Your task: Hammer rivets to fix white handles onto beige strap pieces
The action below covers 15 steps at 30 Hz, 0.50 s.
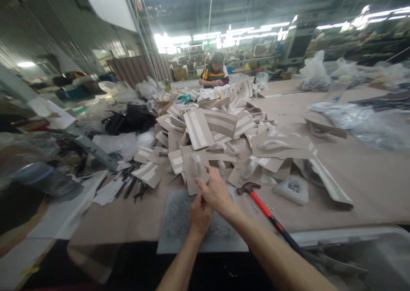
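Observation:
My left hand (200,217) is closed above the grey work plate (173,227), its fingertips close against my right hand. My right hand (217,191) has its fingers bent, with thumb and forefinger over the lower right edge of a beige board panel (188,165). A handle in clear plastic wrap (197,165) is fixed on that panel. What either hand holds is hidden or too small to make out. To the right of my hands lies a claw hammer (262,203) with a red and black grip.
A large heap of beige panels with pale strips (221,122) covers the table beyond my hands. A plastic bag of small parts (292,189) lies right of the hammer. Dark strips (128,184) lie left. A co-worker (215,71) sits at the far end. Plastic bags (361,120) lie far right.

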Motion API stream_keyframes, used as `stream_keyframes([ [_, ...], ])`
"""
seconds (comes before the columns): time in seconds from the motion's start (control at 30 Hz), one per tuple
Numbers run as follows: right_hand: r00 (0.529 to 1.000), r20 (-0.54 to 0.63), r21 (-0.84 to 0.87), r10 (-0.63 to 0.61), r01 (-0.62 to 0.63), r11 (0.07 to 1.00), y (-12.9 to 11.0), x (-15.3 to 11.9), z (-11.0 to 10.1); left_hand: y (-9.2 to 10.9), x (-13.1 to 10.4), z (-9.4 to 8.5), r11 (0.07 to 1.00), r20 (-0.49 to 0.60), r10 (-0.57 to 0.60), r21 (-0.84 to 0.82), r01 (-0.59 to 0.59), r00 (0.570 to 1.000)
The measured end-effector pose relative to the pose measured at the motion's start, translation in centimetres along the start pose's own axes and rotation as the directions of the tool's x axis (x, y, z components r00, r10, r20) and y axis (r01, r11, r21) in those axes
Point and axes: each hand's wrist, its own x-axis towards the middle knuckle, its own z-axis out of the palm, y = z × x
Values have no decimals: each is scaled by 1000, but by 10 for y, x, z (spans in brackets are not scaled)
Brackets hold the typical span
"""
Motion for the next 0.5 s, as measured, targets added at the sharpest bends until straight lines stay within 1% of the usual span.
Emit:
stream_keyframes([
  [0.03,1000,7,-65,30,-29,997,8,20,2,0,0,0,1000,-21,-29,11,30,999],
  [0.07,998,46,-129,30,-24,991,13,38,5,0,1,-1,998,-41,-61,17,62,997],
  [0.13,989,145,-231,5,29,973,14,64,11,1,1,-1,994,-53,-112,10,112,992],
  [0.2,978,207,-296,-23,85,951,6,79,12,1,1,-2,991,-51,-137,0,137,989],
  [0.27,979,203,-325,-31,97,941,-5,85,0,2,1,-3,989,-46,-147,7,147,988],
  [0.33,985,170,-342,-39,96,935,-13,83,-24,2,0,-4,989,-39,-148,22,149,988],
  [0.4,989,137,-354,-59,104,929,-14,71,-53,1,0,-5,990,-23,-137,21,138,990],
  [0.47,992,108,-355,-67,102,929,-5,42,-76,0,-1,-6,991,-34,-134,9,135,990],
  [0.5,994,97,-356,-59,90,930,3,23,-82,-2,-2,-7,989,-49,-145,-3,145,988],
])
